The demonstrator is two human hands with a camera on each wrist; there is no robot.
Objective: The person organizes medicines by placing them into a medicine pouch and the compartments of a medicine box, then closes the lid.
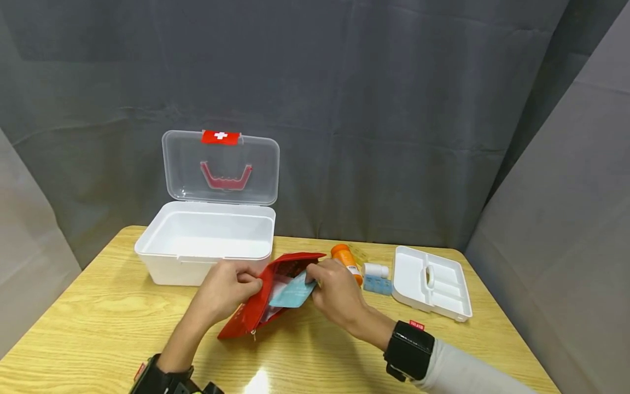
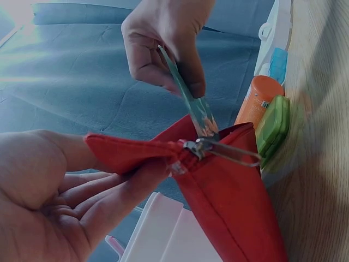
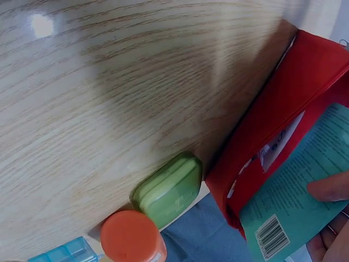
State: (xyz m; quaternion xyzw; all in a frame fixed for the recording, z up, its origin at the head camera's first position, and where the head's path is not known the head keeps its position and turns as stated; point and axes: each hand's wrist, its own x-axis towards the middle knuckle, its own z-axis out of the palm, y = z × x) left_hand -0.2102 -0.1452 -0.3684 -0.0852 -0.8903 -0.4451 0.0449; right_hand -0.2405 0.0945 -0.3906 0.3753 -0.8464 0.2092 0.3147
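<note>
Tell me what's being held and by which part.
The left hand pinches the red pouch by its opening's edge; the right hand grips the teal packet by an edge.

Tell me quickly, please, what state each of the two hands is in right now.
Left hand: closed, holding the red pouch by its edge.
Right hand: closed, pinching the teal packet at the pouch's mouth.

Cloth-like pouch (image 2: pixel 234 196), shiny metal zip pull (image 2: pixel 202 145), smooth plastic box (image 1: pixel 177 271), glossy wood-grain table (image 1: pixel 98 328)
</note>
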